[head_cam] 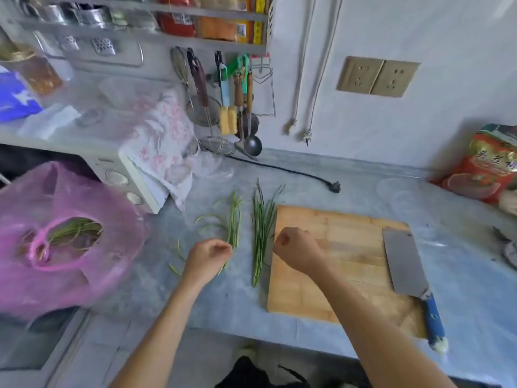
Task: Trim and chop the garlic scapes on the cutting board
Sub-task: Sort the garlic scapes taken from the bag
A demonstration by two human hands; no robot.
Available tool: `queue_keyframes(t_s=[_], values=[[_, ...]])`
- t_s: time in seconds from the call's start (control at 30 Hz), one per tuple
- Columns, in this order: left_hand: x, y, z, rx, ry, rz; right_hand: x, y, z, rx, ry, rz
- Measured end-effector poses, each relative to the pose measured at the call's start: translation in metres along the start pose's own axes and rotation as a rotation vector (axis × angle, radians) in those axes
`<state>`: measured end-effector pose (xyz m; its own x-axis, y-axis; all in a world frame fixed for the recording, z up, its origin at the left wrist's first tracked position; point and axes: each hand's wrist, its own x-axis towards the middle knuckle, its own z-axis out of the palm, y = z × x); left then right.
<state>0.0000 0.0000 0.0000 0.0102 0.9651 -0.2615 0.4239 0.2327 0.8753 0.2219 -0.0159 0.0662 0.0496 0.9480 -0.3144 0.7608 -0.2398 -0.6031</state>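
My left hand (208,257) pinches a small bunch of garlic scapes (234,219) lying on the counter left of the cutting board (335,264). My right hand (293,252) is curled, empty as far as I can tell, over the board's left edge, beside a longer bundle (260,233). The cleaver (405,270) rests on the board's right side.

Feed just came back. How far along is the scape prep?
Early. Done: one scape bundle lies beside the cutting board. In hand: left hand holds a scape from the loose pile; right hand curled. Left: chopping; board bare, cleaver untouched, more in the pink bag.
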Motion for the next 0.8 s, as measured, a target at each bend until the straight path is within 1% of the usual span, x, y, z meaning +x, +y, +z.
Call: queue_keyframes(t_s=[0.1,0.2,0.3,0.57,0.7,0.8], values=[[0.023,-0.027,-0.007,0.019,-0.003,-0.013,0.021,-0.012,0.031,-0.053,-0.048,0.070],[0.027,-0.037,-0.010,-0.001,0.009,-0.037,0.038,-0.016,0.056,-0.134,-0.102,0.177],[0.032,-0.041,-0.012,-0.006,0.029,-0.010,0.055,-0.023,0.073,-0.187,-0.107,0.236],[0.044,-0.055,-0.021,-0.086,0.006,-0.102,0.085,-0.041,0.096,-0.305,-0.070,0.373],[0.049,-0.051,-0.025,-0.102,-0.009,-0.119,0.088,-0.039,0.098,-0.417,-0.050,0.375],[0.050,-0.055,-0.027,-0.101,-0.027,-0.136,0.089,-0.043,0.104,-0.559,0.000,0.287]])
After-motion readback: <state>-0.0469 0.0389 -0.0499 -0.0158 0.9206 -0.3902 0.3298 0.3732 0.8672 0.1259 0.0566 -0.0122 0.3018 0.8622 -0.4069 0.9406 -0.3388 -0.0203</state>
